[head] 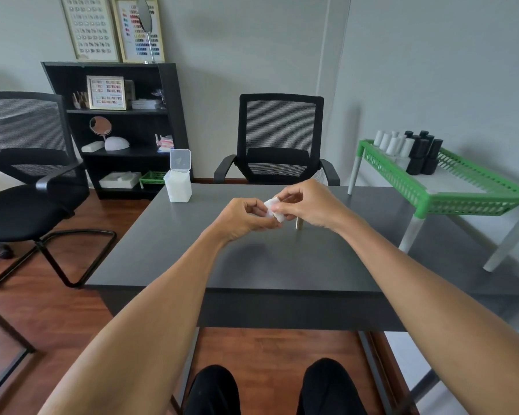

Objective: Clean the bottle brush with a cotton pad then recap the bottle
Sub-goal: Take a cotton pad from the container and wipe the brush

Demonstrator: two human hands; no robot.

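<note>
A white cotton pad [272, 208] is held above the middle of the grey table [252, 265], folded between both hands. My left hand [246, 217] pinches its left side with thumb and fingers. My right hand [307, 205] is closed at the pad's right edge, fingertips pressed into it as if around the brush cap. The brush itself is hidden inside the pad. A slim gold-coloured bottle [297, 224] shows just under my right palm. It appears to stand on the table, mostly covered by the hand.
A white pad dispenser [178, 187] with its lid flipped up stands at the table's far left. A green rack [450, 193] with white and black bottles sits at the right. Black chairs stand beyond the table [280, 139] and at its left [27, 181].
</note>
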